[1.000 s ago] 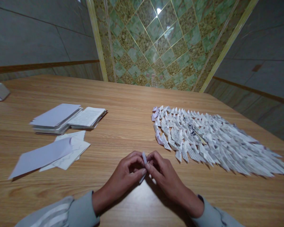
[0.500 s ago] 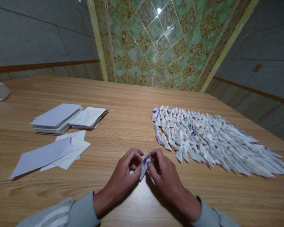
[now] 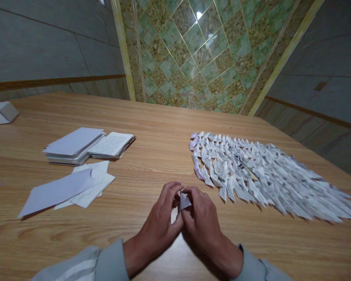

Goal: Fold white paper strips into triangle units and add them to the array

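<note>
A small folded piece of pale paper [image 3: 185,201] is held between my two hands, above the front middle of the table. My left hand [image 3: 163,212] curls around its left side, fingers bent and thumb pressed toward the paper. On the other side my right hand [image 3: 203,214] pinches it between thumb and fingers. The fingertips of both hands nearly meet at the top of the paper. My fingers hide part of its shape. To the right lie rows of folded paper pieces [image 3: 251,171] with pointed tips, many with print on them.
On the left are loose paper sheets [image 3: 58,193], a stack of pale paper [image 3: 73,142] and a pile of printed slips [image 3: 112,144] beside it. A white box [image 3: 1,113] stands at the far left edge of the wooden table [image 3: 152,121]. Walls surround the table's far side.
The folded paper has turned from a narrow upright strip to a small triangular face. My hands have closed in around it, fingertips nearer together. The view has shifted slightly.
</note>
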`<act>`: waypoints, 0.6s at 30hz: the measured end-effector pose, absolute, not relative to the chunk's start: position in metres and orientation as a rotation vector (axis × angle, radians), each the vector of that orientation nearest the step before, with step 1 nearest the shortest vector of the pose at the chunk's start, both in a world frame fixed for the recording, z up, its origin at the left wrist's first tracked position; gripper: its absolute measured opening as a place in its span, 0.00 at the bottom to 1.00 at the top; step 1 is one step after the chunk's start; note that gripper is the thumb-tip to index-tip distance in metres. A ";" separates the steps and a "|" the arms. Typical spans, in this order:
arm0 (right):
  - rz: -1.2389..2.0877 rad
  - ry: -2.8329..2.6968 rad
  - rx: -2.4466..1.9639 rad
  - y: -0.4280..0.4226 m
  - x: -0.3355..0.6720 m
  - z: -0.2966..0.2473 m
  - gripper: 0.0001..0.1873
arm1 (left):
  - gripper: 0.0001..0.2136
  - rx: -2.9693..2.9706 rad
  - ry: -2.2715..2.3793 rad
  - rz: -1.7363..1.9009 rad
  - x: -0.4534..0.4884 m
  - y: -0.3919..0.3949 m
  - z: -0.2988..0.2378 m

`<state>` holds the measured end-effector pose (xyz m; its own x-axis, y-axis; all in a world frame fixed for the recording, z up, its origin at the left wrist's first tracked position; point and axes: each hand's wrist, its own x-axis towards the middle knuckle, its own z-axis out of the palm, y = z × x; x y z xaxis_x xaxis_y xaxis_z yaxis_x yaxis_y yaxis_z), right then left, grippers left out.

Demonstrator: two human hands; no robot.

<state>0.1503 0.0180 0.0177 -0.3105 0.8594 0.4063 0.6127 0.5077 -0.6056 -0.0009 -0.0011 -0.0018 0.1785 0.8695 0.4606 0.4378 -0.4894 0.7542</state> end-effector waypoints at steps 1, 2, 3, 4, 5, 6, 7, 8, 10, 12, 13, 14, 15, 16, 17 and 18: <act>0.409 -2.050 -1.188 0.018 0.150 0.017 0.16 | 0.26 1.996 1.219 1.247 -0.001 -0.001 -0.002; 0.368 -2.056 -1.176 0.018 0.150 0.017 0.15 | 0.26 1.972 1.213 1.232 -0.001 -0.001 -0.003; 0.330 -2.064 -1.165 0.018 0.149 0.016 0.15 | 0.26 1.941 1.206 1.215 -0.001 -0.001 -0.003; 0.298 -2.069 -1.153 0.018 0.149 0.016 0.15 | 0.26 1.907 1.201 1.200 -0.002 0.000 -0.003; 0.274 -2.073 -1.140 0.018 0.149 0.015 0.16 | 0.25 1.876 1.202 1.198 -0.002 0.000 -0.002; 0.258 -2.077 -1.127 0.018 0.149 0.014 0.16 | 0.25 1.850 1.208 1.204 -0.003 0.000 -0.002; 0.245 -2.079 -1.113 0.018 0.150 0.014 0.16 | 0.24 1.830 1.217 1.215 -0.003 0.000 -0.001; 0.231 -2.082 -1.102 0.018 0.150 0.014 0.16 | 0.23 1.807 1.229 1.224 -0.003 0.001 0.000; 0.198 -2.089 -1.088 0.018 0.151 0.015 0.15 | 0.21 1.749 1.249 1.244 -0.003 0.002 0.003; 0.169 -2.109 -1.076 0.018 0.152 0.016 0.15 | 0.19 1.681 1.259 1.255 -0.003 0.003 0.005; 0.159 -2.130 -1.072 0.018 0.152 0.017 0.14 | 0.17 1.646 1.262 1.261 -0.003 0.003 0.006; 0.150 -2.159 -1.071 0.018 0.153 0.018 0.13 | 0.14 1.613 1.267 1.270 -0.002 0.003 0.007; 0.138 -2.191 -1.071 0.018 0.153 0.019 0.11 | 0.11 1.585 1.272 1.282 -0.002 0.002 0.008; 0.123 -2.224 -1.070 0.018 0.154 0.019 0.09 | 0.07 1.563 1.279 1.298 -0.002 0.002 0.008; 0.109 -2.252 -1.066 0.018 0.154 0.020 0.08 | 0.04 1.550 1.285 1.314 -0.002 0.002 0.009; 0.101 -2.272 -1.059 0.018 0.155 0.020 0.07 | 0.02 1.543 1.291 1.330 -0.002 0.001 0.009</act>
